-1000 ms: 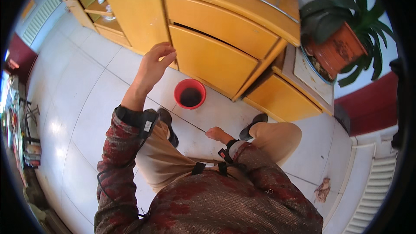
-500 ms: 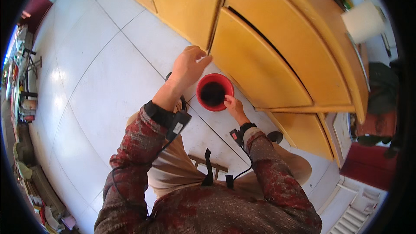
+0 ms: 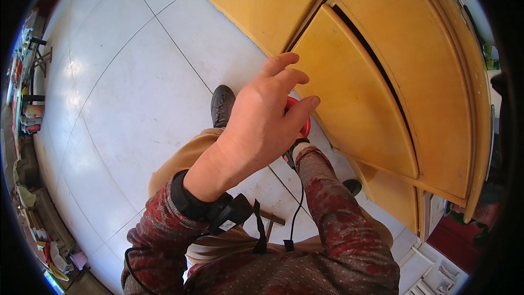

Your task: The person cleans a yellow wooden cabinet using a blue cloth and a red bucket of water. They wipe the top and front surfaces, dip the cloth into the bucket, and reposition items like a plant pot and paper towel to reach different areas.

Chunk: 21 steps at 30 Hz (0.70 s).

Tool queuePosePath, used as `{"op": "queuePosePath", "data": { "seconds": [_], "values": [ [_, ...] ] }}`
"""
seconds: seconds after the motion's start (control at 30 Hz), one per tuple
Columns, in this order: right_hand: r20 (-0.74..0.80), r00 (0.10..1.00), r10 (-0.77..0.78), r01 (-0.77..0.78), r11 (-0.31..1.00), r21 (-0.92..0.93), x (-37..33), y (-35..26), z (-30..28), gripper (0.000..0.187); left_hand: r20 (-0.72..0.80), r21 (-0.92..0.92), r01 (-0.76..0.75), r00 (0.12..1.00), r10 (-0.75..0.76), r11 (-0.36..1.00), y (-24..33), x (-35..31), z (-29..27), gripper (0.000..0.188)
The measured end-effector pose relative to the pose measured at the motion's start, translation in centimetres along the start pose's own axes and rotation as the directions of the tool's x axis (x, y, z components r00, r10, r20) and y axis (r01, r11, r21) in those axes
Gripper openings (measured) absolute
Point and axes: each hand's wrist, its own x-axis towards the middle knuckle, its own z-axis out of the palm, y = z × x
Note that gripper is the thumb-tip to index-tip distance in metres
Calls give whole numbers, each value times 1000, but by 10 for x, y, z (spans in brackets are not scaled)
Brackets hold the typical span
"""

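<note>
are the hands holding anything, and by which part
Nothing shows in the left hand; it hides the right hand, so any hold on the red container cannot be told.

The left hand (image 3: 263,114) now hides most of the red bucket (image 3: 307,127).

With the left grip (image 3: 265,114) as the dial's centre, I see the bucket (image 3: 307,125) partly hidden behind it toward three o'clock. The cupboard (image 3: 360,87) spans eleven to four. On the floor (image 3: 125,114), a shoe (image 3: 222,106) sits at nine, a stool (image 3: 271,217) at six; clutter (image 3: 34,112) lies farther off, around nine.
</note>
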Motion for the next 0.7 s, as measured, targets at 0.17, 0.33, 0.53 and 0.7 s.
{"op": "queuePosePath", "data": {
  "seconds": [0.17,0.33,0.53,0.7],
  "values": [
    [-288,955,76,-40,991,129,-5,6,7,15,-34,5,-20,999,20,1000,-2,1,0,29],
    [-449,881,-148,220,969,113,-19,4,-10,17,-61,28,-19,998,21,999,-12,4,3,29],
    [-90,992,93,23,557,830,-99,-5,-105,19,-161,72,-25,986,36,997,-83,14,35,31],
    [-25,1000,2,25,75,997,-165,-30,-176,17,14,81,395,918,-397,915,-171,6,102,44]
  ]
}}
